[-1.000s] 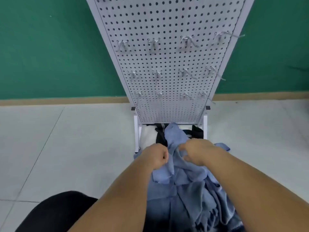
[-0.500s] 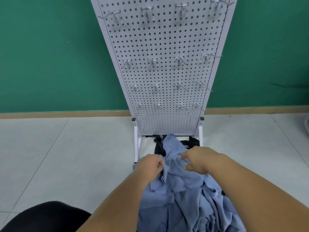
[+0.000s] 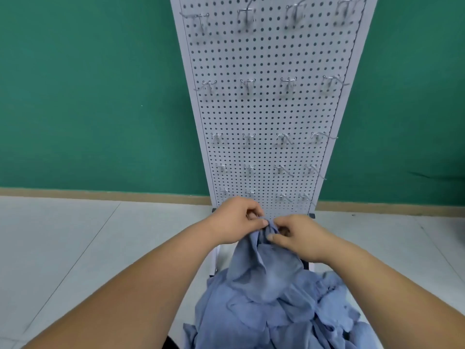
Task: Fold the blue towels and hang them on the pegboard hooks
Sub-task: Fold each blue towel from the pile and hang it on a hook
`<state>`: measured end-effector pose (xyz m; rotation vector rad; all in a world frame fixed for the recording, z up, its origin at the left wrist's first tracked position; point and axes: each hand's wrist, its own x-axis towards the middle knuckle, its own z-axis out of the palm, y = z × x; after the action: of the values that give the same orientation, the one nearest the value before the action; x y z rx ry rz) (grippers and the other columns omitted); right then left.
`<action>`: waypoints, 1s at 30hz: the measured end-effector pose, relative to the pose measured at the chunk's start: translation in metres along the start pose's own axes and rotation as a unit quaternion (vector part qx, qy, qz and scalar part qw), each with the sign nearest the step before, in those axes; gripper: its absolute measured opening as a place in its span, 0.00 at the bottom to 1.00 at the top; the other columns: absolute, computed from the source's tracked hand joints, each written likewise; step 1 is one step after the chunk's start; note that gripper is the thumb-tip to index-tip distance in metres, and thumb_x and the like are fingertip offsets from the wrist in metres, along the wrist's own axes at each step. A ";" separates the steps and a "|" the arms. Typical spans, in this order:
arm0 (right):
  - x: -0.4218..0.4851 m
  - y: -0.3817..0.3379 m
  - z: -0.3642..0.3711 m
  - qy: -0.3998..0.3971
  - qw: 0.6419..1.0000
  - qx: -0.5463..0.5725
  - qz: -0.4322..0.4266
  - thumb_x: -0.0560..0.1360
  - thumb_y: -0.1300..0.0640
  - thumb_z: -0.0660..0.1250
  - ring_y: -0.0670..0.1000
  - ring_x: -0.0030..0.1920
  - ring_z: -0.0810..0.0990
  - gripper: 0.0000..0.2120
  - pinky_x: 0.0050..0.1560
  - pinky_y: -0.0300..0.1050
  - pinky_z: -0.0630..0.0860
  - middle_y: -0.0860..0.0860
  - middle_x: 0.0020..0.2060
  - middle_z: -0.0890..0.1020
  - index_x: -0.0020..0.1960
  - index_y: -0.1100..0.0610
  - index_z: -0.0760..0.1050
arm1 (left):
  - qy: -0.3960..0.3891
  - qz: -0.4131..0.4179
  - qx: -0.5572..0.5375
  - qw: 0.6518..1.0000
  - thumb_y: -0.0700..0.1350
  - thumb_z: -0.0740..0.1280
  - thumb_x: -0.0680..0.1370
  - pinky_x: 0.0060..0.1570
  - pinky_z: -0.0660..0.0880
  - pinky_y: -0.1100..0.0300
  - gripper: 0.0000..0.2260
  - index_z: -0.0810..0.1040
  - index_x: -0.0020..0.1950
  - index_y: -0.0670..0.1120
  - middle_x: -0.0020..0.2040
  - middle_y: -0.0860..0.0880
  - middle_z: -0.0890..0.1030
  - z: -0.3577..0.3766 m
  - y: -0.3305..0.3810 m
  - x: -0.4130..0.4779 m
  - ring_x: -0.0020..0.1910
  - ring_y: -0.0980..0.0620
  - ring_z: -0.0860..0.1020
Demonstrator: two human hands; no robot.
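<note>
My left hand (image 3: 236,220) and right hand (image 3: 300,238) pinch the top of one blue towel (image 3: 266,265), above the towel pile (image 3: 264,321), low before the pegboard (image 3: 264,117). It looks soft, light and floppy. Corners seem best to hold.

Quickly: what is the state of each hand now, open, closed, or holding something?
Left hand: closed, pinching the top edge of the blue towel.
Right hand: closed, pinching the same edge beside it.
</note>
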<state>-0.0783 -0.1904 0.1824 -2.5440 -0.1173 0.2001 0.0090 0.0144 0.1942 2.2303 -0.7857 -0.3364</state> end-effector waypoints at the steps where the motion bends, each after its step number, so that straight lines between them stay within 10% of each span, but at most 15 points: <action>1: 0.000 -0.004 -0.010 0.017 1.000 0.011 -0.008 0.80 0.44 0.70 0.46 0.33 0.75 0.13 0.40 0.46 0.73 0.47 0.31 0.79 0.41 0.50 0.76 | 0.006 0.005 -0.011 1.000 0.49 0.76 0.78 0.43 0.78 0.59 0.04 0.84 0.48 0.51 0.41 0.50 0.85 -0.009 0.006 0.000 0.35 0.59 0.77; 10: -0.019 -0.020 -0.057 0.110 0.991 0.073 -0.033 0.81 0.48 0.72 0.44 0.32 0.75 0.10 0.39 0.42 0.73 0.49 0.32 0.82 0.41 0.48 0.83 | -0.016 0.016 0.078 0.997 0.41 0.72 0.72 0.46 0.82 0.55 0.07 0.80 0.46 0.52 0.42 0.54 0.83 -0.043 0.017 -0.012 0.39 0.54 0.80; 15: -0.014 -0.015 -0.049 0.124 0.991 0.036 -0.022 0.79 0.47 0.73 0.44 0.28 0.69 0.05 0.33 0.38 0.67 0.45 0.26 0.74 0.45 0.45 0.80 | 0.019 -0.022 -0.054 0.998 0.36 0.64 0.78 0.34 0.68 0.59 0.12 0.80 0.53 0.51 0.30 0.58 0.75 -0.040 0.007 -0.008 0.29 0.54 0.69; 20: -0.003 -0.012 -0.042 0.093 0.993 0.067 -0.026 0.81 0.46 0.71 0.45 0.30 0.66 0.08 0.35 0.45 0.65 0.44 0.25 0.70 0.44 0.47 0.81 | -0.007 -0.010 -0.070 0.997 0.51 0.77 0.77 0.39 0.71 0.56 0.07 0.81 0.49 0.53 0.35 0.51 0.76 -0.039 -0.005 -0.004 0.33 0.52 0.72; 30: 0.018 0.005 -0.055 0.129 0.988 0.084 0.007 0.81 0.46 0.71 0.44 0.30 0.68 0.10 0.38 0.44 0.68 0.45 0.27 0.74 0.43 0.48 0.82 | 0.021 -0.026 0.065 0.997 0.47 0.72 0.81 0.41 0.76 0.63 0.05 0.81 0.46 0.56 0.37 0.58 0.81 -0.047 -0.028 0.013 0.32 0.64 0.75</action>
<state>-0.0512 -0.2224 0.2230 -2.3786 0.0179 -0.1109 0.0525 0.0482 0.2070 2.3753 -0.7471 -0.2692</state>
